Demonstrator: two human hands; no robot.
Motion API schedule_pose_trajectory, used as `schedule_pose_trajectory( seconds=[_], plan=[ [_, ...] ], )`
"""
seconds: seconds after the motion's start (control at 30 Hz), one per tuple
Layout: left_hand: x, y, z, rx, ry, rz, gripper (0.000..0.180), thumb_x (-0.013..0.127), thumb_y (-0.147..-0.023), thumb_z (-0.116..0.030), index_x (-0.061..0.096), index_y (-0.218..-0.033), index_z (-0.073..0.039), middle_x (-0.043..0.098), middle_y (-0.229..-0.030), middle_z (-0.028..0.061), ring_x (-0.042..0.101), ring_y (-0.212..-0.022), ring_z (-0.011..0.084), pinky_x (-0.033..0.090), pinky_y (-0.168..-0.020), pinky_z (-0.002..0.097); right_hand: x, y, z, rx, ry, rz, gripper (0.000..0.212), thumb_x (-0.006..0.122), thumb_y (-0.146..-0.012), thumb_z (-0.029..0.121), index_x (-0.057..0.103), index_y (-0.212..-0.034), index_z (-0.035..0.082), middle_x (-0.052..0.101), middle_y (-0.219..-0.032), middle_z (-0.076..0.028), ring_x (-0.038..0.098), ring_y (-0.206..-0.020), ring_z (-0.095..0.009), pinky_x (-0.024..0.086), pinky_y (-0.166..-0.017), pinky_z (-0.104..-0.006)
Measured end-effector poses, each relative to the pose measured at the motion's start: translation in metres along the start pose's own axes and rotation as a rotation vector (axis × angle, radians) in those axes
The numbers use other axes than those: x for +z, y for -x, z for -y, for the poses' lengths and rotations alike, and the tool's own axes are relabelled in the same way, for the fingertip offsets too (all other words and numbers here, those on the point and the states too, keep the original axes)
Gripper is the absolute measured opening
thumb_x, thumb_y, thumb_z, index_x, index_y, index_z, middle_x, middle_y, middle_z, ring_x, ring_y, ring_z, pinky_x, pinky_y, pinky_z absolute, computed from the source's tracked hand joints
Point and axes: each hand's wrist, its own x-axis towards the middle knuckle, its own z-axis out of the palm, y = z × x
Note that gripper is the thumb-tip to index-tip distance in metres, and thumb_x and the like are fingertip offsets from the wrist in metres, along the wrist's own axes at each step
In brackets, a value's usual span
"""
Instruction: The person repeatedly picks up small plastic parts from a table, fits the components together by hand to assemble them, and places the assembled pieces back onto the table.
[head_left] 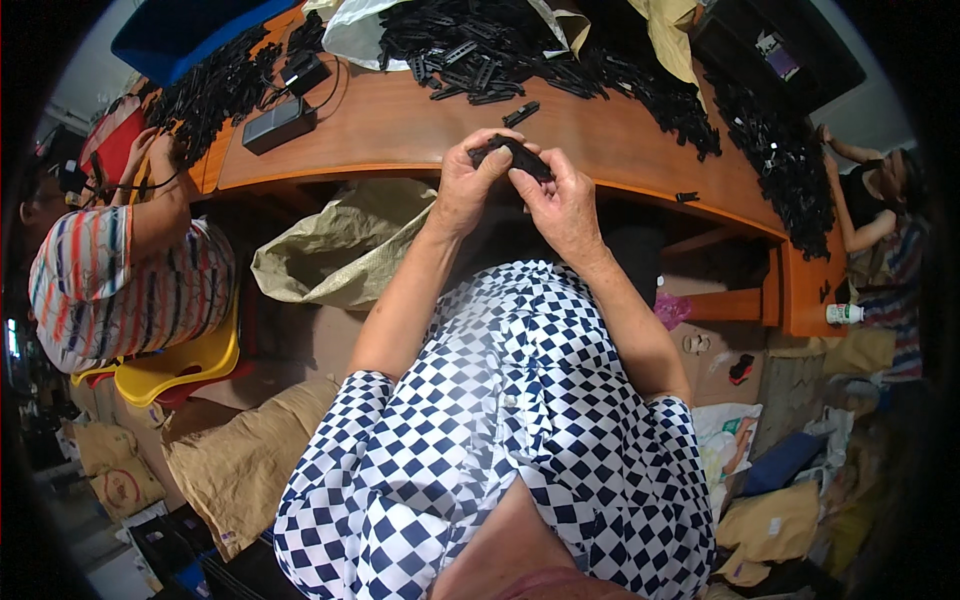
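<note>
"What's hard to make out?"

"Much of the black part (527, 163). The left hand (462, 190) and the right hand (562, 200) cover its ends and underside, and its finer detail sinks into the dark."

"How are they gripping it?"

"Both are closed on it, thumbs on the near side, pinching it between them. In this view it sits by the near edge of the surface (400, 130)."

"And how does it look?"

"Narrow, dark and matte, with an uneven outline."

"Anything like it about?"

"A loose black piece (521, 113), slim and straight-sided, lies just beyond the hands. Farther on is a tangled heap of black pieces (480, 60), partly hidden by a white sack (352, 32) and cut off by the picture's rim."

"Other textures?"

"The surface is smooth, orange-brown wood. Below and left of the hands, a crumpled greenish sack (325, 250) gapes open, its weave coarse."
</note>
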Motion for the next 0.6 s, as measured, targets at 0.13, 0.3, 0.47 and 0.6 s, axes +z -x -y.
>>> schedule_pose_trajectory(
  seconds=[0.13, 0.3, 0.47, 0.6],
  plan=[
    [0.002, 0.000, 0.002, 0.022, 0.026, 0.013, 0.023, 0.064, -0.088, -0.016, 0.060, -0.105, 0.000, 0.067, -0.098, 0.0117, 0.064, -0.089, 0.0169, 0.052, -0.082, 0.0288, -0.002, 0.002, 0.002, -0.046, -0.004, -0.018, 0.024, 0.068, -0.084, 0.015, 0.058, -0.100, -0.001, 0.064, -0.075, -0.013, 0.063, -0.060, -0.016, 0.049, -0.051, -0.0247],
    [0.003, -0.001, 0.006, 0.008, 0.037, 0.040, 0.025, 0.063, -0.088, -0.017, 0.059, -0.107, -0.001, 0.066, -0.100, 0.0121, 0.063, -0.089, 0.0155, 0.052, -0.077, 0.0270, -0.006, 0.002, -0.003, -0.126, 0.095, -0.038, 0.019, 0.066, -0.085, 0.011, 0.059, -0.098, 0.000, 0.066, -0.078, -0.015, 0.068, -0.069, -0.022, 0.052, -0.056, -0.0283],
    [0.016, 0.006, 0.008, -0.157, 0.182, -0.077, 0.028, 0.061, -0.091, -0.022, 0.055, -0.112, -0.004, 0.062, -0.096, 0.0037, 0.057, -0.080, 0.0080, 0.046, -0.063, 0.0205, -0.005, 0.002, -0.010, -0.115, -0.039, -0.032, 0.022, 0.066, -0.085, 0.013, 0.060, -0.102, 0.002, 0.066, -0.084, -0.016, 0.068, -0.078, -0.027, 0.052, -0.064, -0.0328],
    [-0.009, 0.016, -0.015, -0.197, -0.131, -0.246, 0.021, 0.060, -0.091, -0.019, 0.056, -0.109, -0.009, 0.066, -0.101, 0.0079, 0.062, -0.083, 0.0122, 0.048, -0.065, 0.0231, -0.038, 0.008, -0.018, -0.074, 0.139, 0.263, 0.030, 0.069, -0.081, 0.020, 0.059, -0.104, 0.002, 0.064, -0.093, -0.014, 0.065, -0.078, -0.023, 0.050, -0.070, -0.0324]
  ],
)
